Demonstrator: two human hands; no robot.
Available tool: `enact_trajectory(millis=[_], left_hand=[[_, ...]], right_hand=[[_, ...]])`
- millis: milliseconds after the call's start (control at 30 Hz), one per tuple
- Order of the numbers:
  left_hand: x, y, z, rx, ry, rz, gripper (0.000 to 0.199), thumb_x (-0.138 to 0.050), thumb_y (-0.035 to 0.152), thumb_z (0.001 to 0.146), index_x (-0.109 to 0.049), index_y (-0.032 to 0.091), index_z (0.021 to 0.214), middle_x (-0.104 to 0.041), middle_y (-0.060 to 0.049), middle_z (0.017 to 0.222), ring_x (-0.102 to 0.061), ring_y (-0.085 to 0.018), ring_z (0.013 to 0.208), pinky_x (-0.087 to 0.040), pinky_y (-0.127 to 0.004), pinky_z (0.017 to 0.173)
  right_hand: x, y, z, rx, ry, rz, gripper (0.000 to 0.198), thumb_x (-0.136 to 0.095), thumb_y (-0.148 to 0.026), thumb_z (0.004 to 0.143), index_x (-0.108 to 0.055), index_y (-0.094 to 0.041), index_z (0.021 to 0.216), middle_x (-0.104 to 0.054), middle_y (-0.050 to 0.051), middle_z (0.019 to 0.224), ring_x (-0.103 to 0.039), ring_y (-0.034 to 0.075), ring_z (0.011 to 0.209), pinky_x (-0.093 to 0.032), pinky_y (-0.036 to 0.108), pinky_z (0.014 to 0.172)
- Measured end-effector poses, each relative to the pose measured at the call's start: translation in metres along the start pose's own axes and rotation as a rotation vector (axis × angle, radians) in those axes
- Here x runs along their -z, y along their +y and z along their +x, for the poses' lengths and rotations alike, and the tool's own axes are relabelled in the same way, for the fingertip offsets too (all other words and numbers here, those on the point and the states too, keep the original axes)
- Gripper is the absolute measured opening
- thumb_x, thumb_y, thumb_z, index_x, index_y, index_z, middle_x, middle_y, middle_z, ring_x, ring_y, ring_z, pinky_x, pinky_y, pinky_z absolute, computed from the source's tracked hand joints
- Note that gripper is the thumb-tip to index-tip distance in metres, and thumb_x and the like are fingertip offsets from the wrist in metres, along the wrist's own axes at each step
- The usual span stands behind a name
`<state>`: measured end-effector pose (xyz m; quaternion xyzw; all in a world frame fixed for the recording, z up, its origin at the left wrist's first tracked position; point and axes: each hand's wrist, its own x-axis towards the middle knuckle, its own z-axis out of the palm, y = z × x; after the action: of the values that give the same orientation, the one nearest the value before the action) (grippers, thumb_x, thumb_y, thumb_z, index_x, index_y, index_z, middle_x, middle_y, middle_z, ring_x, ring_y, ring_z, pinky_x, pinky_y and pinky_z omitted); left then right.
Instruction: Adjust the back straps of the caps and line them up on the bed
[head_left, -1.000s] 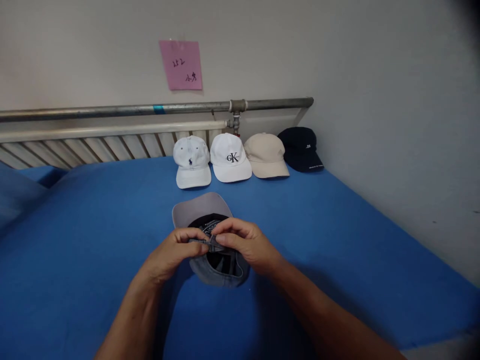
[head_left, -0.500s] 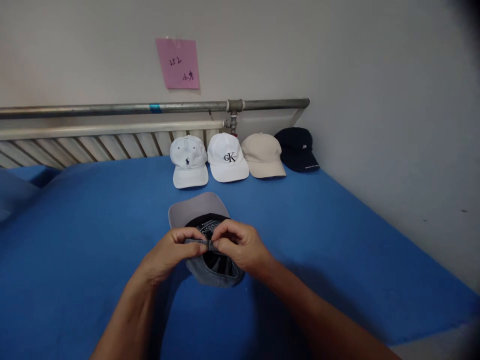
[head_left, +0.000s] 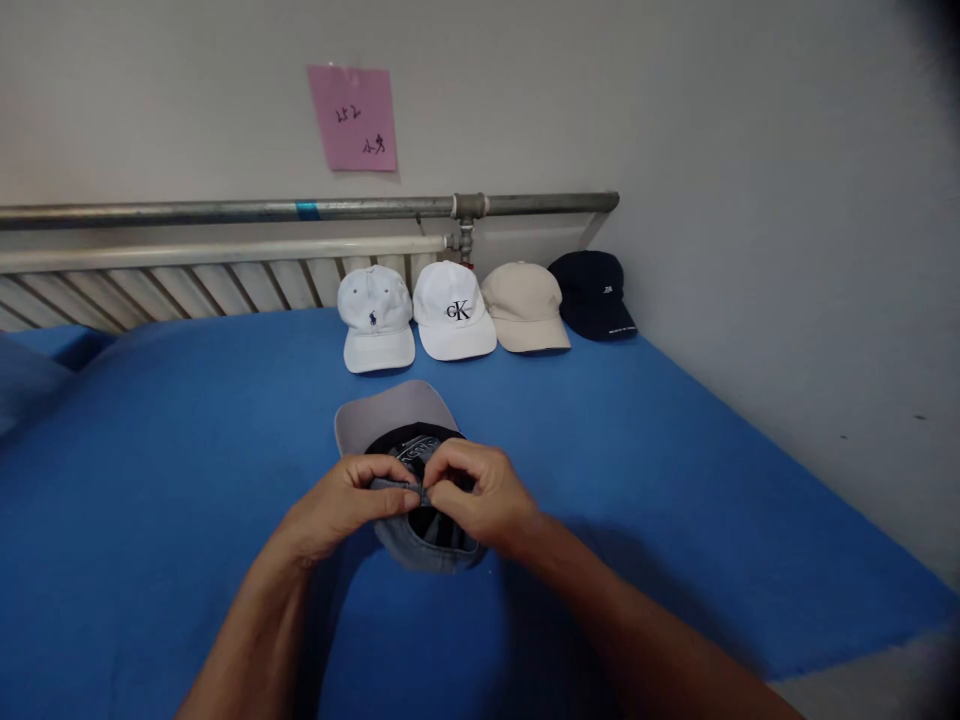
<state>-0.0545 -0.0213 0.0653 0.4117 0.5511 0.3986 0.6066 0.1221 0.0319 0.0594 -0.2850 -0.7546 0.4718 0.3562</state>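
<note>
A grey-blue baseball cap (head_left: 427, 550) is upside down in front of me, its pale grey brim (head_left: 397, 412) pointing away and its dark lining showing. At its back strap, my left hand (head_left: 352, 505) pinches one side between thumb and forefinger. My right hand (head_left: 484, 495) pinches the strap from the other side, the fingertips of both hands nearly meeting. The fingers hide most of the strap and its fastening.
Along the back stand a white cap with a small emblem (head_left: 376, 320), a white lettered cap (head_left: 453, 312), a beige cap (head_left: 525, 307) and a black cap (head_left: 591, 295). They rest on the blue surface (head_left: 187, 450). Behind are a radiator (head_left: 247, 287) and a metal pipe (head_left: 225, 212).
Both hands keep their pinch on the cap's strap, with small finger shifts and the fingertips a little closer together. The whole view has moved slightly.
</note>
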Motion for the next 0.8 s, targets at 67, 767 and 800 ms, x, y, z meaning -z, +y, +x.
enact_trajectory(millis=[67, 767, 800], left_hand=[[0.0002, -0.0003, 0.0001, -0.001, -0.001, 0.011, 0.014, -0.08, 0.025, 0.061, -0.073, 0.017, 0.07, -0.063, 0.001, 0.064, -0.053, -0.01, 0.059, -0.041, -0.022, 0.06], [0.0017, 0.0012, -0.001, -0.024, -0.005, 0.051, 0.012, -0.072, 0.026, 0.063, -0.068, 0.016, 0.068, -0.057, 0.002, 0.061, -0.047, -0.009, 0.058, -0.035, -0.023, 0.058], [0.002, 0.0004, -0.0008, -0.024, -0.006, 0.054, 0.011, -0.071, 0.026, 0.064, -0.068, 0.016, 0.068, -0.057, 0.002, 0.061, -0.047, -0.009, 0.058, -0.035, -0.023, 0.058]], right_hand=[[-0.0005, -0.0002, -0.0002, -0.029, -0.011, 0.014, 0.011, -0.056, -0.009, 0.067, -0.06, -0.019, 0.062, -0.057, -0.002, 0.064, -0.05, 0.01, 0.061, -0.039, 0.023, 0.057], [0.0049, 0.0009, 0.0049, -0.134, -0.128, 0.306, 0.006, -0.069, -0.018, 0.071, -0.063, -0.019, 0.07, -0.057, -0.004, 0.066, -0.051, 0.009, 0.06, -0.044, 0.022, 0.06], [0.0047, 0.0009, 0.0043, -0.099, -0.125, 0.278, 0.005, -0.069, -0.018, 0.072, -0.064, -0.02, 0.07, -0.059, -0.003, 0.068, -0.053, 0.009, 0.062, -0.044, 0.023, 0.061]])
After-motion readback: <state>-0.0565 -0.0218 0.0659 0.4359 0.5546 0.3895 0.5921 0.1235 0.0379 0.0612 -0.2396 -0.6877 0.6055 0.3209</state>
